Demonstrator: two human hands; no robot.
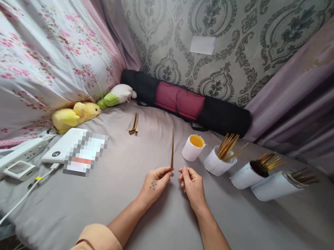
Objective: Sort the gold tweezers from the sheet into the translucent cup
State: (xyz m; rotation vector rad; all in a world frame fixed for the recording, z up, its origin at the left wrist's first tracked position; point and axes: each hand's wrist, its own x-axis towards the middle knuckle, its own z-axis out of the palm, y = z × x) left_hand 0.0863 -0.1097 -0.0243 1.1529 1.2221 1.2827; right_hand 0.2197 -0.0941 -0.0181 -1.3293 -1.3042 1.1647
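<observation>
My left hand [155, 183] pinches the lower end of a thin brown stick [173, 150] that tapers to a point and stands nearly upright. Just to its right, my right hand [193, 188] is closed, thumb against the curled fingers; whether something small sits in them is hidden. A short white cup [192, 152] with a yellow-orange inside stands beyond the right hand. Farther right is a white cup [218, 165] holding several thin sticks [228, 145]. Several short brown sticks [135, 123] lie on the grey sheet [130, 187] at the back left.
Two more white containers [244, 177] [272, 186] with sticks stand at the right. At the left are a white power bank [64, 145] with a cable, a power strip [0, 173] and plush toys [74, 116]. A black and maroon bag [179, 100] lies along the wall.
</observation>
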